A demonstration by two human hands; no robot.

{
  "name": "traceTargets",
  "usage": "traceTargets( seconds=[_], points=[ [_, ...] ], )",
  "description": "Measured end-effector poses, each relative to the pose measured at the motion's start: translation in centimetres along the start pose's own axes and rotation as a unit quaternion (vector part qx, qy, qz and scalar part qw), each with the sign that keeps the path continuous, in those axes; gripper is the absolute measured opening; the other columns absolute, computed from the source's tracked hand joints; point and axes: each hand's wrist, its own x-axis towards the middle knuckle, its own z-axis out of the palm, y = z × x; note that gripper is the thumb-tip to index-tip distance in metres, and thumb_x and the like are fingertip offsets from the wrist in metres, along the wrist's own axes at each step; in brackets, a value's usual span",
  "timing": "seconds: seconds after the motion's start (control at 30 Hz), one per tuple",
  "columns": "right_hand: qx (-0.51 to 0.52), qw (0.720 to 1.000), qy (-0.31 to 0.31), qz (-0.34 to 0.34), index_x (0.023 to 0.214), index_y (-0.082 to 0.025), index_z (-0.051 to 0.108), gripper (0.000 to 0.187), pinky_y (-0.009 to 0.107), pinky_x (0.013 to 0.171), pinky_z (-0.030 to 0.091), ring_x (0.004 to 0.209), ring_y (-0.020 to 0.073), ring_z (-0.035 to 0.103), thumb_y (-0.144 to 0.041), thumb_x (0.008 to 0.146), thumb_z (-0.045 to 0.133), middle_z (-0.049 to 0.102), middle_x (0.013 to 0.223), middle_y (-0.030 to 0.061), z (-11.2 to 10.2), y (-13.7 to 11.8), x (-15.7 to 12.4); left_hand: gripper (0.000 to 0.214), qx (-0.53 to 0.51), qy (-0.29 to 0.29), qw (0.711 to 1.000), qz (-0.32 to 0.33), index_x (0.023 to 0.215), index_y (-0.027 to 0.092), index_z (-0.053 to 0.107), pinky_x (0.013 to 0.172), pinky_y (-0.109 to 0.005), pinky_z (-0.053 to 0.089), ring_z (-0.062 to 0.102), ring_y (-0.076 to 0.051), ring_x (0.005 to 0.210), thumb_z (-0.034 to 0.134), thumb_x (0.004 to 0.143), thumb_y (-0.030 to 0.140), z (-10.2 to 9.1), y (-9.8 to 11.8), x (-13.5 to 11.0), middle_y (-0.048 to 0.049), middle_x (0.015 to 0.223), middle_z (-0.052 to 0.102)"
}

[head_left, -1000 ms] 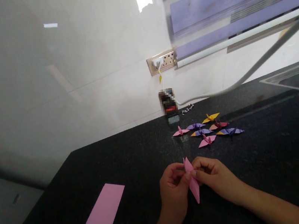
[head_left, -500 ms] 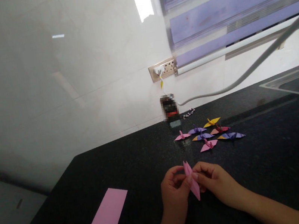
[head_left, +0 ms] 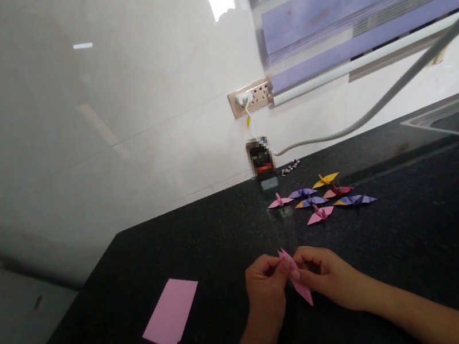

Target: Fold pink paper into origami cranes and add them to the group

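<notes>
A narrow, pointed piece of folded pink paper point(head_left: 303, 290) is held between my two hands above the dark counter. My left hand point(head_left: 266, 286) pinches its upper left side with thumb and fingers. On the other side, my right hand point(head_left: 330, 274) grips it, thumb against the middle of the fold. Two tips stick up at the top, and one long point slants down to the right. Fingers hide part of the fold. Beyond my hands lies a group of finished paper cranes: a pink crane point(head_left: 321, 215), a yellow crane point(head_left: 325, 180), and several purple and red ones.
Pink paper sheets point(head_left: 171, 314) lie on the black counter point(head_left: 106, 331) at the left. Against the wall stand a blurred-out dark item point(head_left: 261, 158) and a beaded string point(head_left: 290, 167). A grey hose point(head_left: 337, 134) runs rightward above a metal sink point(head_left: 457, 124). A plug fills part of the socket point(head_left: 250, 98).
The folded pink paper has tilted, its lower point swinging right. Both hands stay on it, with the left thumb slightly higher. The whole view has shifted a little.
</notes>
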Motion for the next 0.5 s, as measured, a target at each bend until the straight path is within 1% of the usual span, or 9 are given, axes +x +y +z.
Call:
traceTargets(
  seconds=[0.13, 0.2, 0.27, 0.37, 0.43, 0.5],
  points=[
    [0.003, 1.0, 0.007, 0.007, 0.063, -0.014, 0.051, 0.025, 0.02, 0.05, 0.037, 0.054, 0.0096, 0.045, -0.032, 0.079, 0.046, 0.048, 0.058, -0.0015, 0.01, -0.17, 0.03, 0.02, 0.022, 0.015, 1.0, 0.016, 0.055, 0.015, 0.061, 0.054, -0.022, 0.037, 0.046, -0.011, 0.055, 0.058, 0.068, 0.03, 0.23, 0.1, -0.17, 0.0001, 0.054, 0.052],
    [-0.013, 1.0, 0.021, -0.008, 0.057, -0.015, 0.048, 0.027, 0.02, 0.051, 0.037, 0.055, 0.0095, 0.045, -0.031, 0.078, 0.047, 0.047, 0.057, -0.0016, -0.05, -0.36, 0.01, 0.02, 0.02, 0.014, 1.0, 0.017, 0.055, 0.015, 0.061, 0.055, -0.022, 0.037, 0.046, -0.011, 0.055, 0.059, 0.068, 0.029, 0.38, 0.24, -0.22, 0.0, 0.054, 0.052],
    [-0.032, 0.998, 0.033, -0.03, 0.053, -0.015, 0.046, 0.029, 0.021, 0.052, 0.038, 0.055, 0.0095, 0.045, -0.029, 0.078, 0.048, 0.046, 0.057, -0.0015, -0.14, -0.57, -0.05, 0.021, 0.0, -0.001, 1.0, 0.011, 0.055, 0.014, 0.061, 0.056, -0.023, 0.037, 0.046, -0.012, 0.056, 0.058, 0.068, 0.03, 0.51, 0.43, -0.24, -0.0004, 0.055, 0.052],
    [-0.063, 0.996, 0.038, -0.049, 0.053, -0.015, 0.046, 0.027, 0.021, 0.052, 0.037, 0.054, 0.0095, 0.045, -0.026, 0.078, 0.048, 0.047, 0.058, -0.0013, -0.29, -0.77, -0.13, 0.022, -0.055, -0.042, 0.997, -0.021, 0.059, 0.013, 0.06, 0.056, -0.023, 0.038, 0.047, -0.011, 0.055, 0.056, 0.07, 0.032, 0.6, 0.71, -0.21, -0.0009, 0.056, 0.053],
    [-0.083, 0.994, 0.027, -0.059, 0.054, -0.016, 0.045, 0.027, 0.021, 0.051, 0.036, 0.054, 0.0092, 0.044, -0.026, 0.078, 0.047, 0.047, 0.058, -0.0015, -0.4, -0.73, -0.16, 0.021, -0.089, -0.064, 0.993, -0.053, 0.064, 0.013, 0.06, 0.056, -0.022, 0.039, 0.047, -0.011, 0.055, 0.057, 0.07, 0.032, 0.58, 0.8, -0.18, -0.0008, 0.057, 0.054],
    [-0.101, 0.992, 0.008, -0.07, 0.053, -0.016, 0.043, 0.028, 0.02, 0.049, 0.035, 0.052, 0.0086, 0.043, -0.027, 0.079, 0.046, 0.046, 0.057, -0.002, -0.48, -0.61, -0.2, 0.019, -0.11, -0.072, 0.989, -0.074, 0.068, 0.012, 0.06, 0.056, -0.022, 0.039, 0.048, -0.011, 0.055, 0.059, 0.068, 0.032, 0.51, 0.8, -0.13, -0.001, 0.058, 0.055]
  ],
)
